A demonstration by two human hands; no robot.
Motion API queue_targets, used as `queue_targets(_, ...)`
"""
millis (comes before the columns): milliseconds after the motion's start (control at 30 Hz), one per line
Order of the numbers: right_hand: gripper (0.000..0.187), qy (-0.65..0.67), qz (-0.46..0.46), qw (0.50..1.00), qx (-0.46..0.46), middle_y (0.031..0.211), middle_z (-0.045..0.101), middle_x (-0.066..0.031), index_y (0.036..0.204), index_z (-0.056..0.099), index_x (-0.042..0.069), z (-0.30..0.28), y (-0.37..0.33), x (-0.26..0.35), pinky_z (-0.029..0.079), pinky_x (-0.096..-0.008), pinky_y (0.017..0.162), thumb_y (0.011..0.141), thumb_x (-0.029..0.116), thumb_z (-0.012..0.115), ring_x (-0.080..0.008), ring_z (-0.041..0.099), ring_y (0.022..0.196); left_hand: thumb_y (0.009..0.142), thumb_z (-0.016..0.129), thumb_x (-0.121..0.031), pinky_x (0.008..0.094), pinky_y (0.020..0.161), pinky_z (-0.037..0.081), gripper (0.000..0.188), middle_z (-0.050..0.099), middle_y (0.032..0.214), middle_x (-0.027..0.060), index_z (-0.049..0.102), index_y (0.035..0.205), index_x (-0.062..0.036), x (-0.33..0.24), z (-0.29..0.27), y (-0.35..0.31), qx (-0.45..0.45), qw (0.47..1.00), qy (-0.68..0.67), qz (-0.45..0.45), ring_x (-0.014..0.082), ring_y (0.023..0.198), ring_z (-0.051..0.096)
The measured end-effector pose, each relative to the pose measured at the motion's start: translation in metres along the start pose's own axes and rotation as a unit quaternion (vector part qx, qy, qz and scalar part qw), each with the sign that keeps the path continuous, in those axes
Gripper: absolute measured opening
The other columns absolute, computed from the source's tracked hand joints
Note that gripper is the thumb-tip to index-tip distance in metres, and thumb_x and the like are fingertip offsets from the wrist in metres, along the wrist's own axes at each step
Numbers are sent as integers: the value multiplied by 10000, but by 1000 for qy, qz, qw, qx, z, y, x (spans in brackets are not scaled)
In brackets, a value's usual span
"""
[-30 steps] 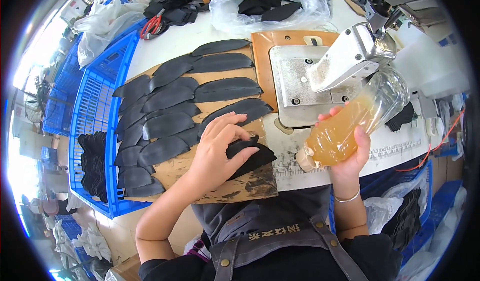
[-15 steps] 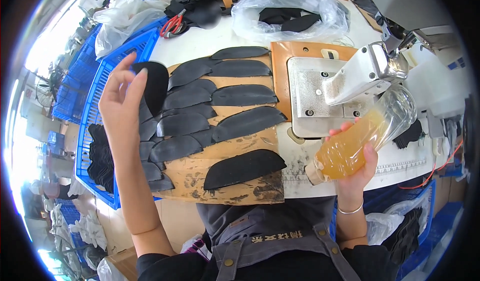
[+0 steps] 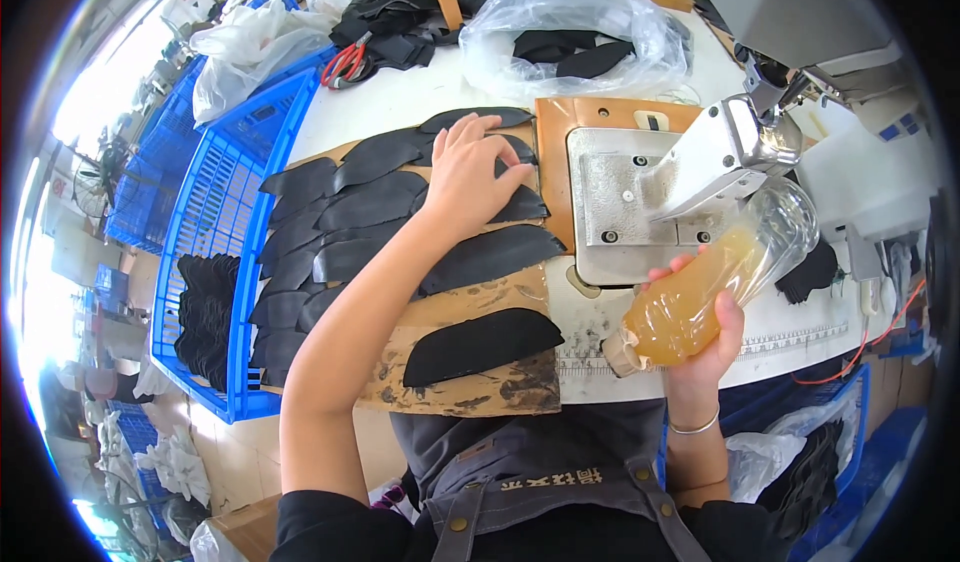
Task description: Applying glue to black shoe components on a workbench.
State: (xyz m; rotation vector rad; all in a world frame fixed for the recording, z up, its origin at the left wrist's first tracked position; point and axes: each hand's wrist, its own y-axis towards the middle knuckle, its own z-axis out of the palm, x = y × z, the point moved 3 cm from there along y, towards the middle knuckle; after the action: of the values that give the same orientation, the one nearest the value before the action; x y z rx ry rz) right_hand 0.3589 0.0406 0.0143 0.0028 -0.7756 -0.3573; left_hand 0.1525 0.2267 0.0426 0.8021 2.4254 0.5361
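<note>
Rows of overlapping black curved pieces (image 3: 370, 202) lie on a stained brown board (image 3: 480, 292). My left hand (image 3: 470, 177) is over their upper right part, thumb and forefinger pinched together at the end of one black piece (image 3: 518, 148); the hand partly hides it. A single wider black piece (image 3: 485, 347) rests apart at the board's near edge. My right hand (image 3: 712, 337) is wrapped around a clear plastic bottle (image 3: 690, 297) of cloudy yellow liquid. The bottle is tilted, its pale nozzle end (image 3: 620, 352) toward the lower left, above the white table.
A machine arm (image 3: 700, 162) and metal plate stand right of the board. A blue crate (image 3: 245, 362) with stacked black pieces borders the left side. Red-handled scissors (image 3: 345, 64) and a clear plastic bag (image 3: 575, 32) with black pieces lie at the back.
My left hand has moved right from the board's left side, where it held up a black piece. That piece is now down among the rows. The bottle has barely moved.
</note>
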Motion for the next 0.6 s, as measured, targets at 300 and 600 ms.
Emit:
queue_targets(300, 544, -48, -21, 999, 5, 1081, 521, -141, 1284, 365, 43, 2, -1, 1, 473, -439, 835, 851, 349, 488, -296, 557, 987, 706, 732, -262, 412, 997, 300, 275, 535, 1197, 140, 612, 856, -65, 14, -13, 1, 53, 998, 0, -32, 300, 1191, 424)
queue_targets(600, 589, -94, -46, 994, 34, 1104, 497, -138, 1305, 347, 40, 5, -4, 1, 465, -426, 859, 832, 357, 499, -293, 543, 996, 713, 704, -107, 357, 755, 462, 269, 613, 972, 140, 613, 951, -20, -28, -120, -96, -15, 999, -27, 35, 293, 866, 590)
